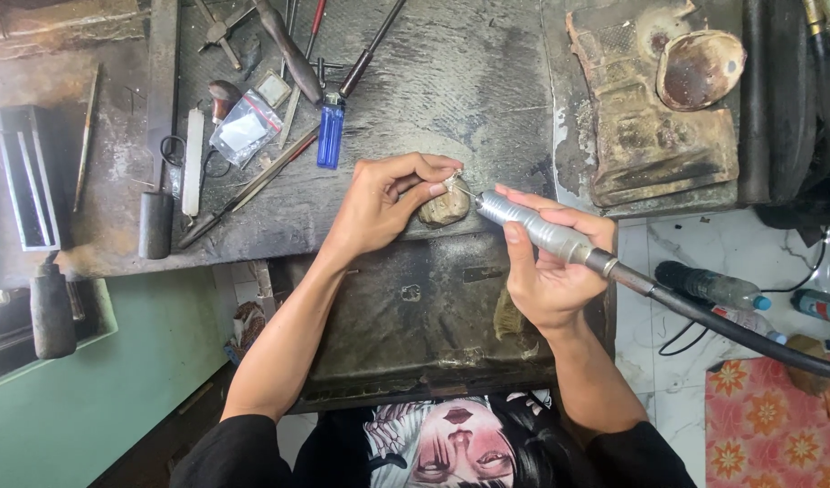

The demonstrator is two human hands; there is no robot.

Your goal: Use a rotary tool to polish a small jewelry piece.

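Head view, looking straight down at my desk (487, 81). My left hand (383, 199) was closed, thumb & fingertips pinching a tiny silvery piece (452, 183) against a worn bench peg (445, 208) at the desk's front edge. My right hand (546, 271) was wrapped around a metal rotary handpiece (532, 228), held like a pen, w/ its thin bit touching the small piece (too small to say what it was exactly). A black flex shaft (731, 330) ran off from the handpiece to the right.

Under both hands sat a dark metal tray (406, 316), pulled out below the desk edge. Upper left of the desk: a blue lighter (330, 136), a small clear plastic bag (243, 129), a white stick (193, 163), plus files & long-handled tools (288, 50) scattered about. Upper right: a scorched, cracked block (655, 117) w/ a shallow round dish (700, 68) resting on its corner. On the tiled floor (695, 253) to the right lay plastic bottles (713, 287) w/ blue caps, near a red flowered cloth (768, 420).
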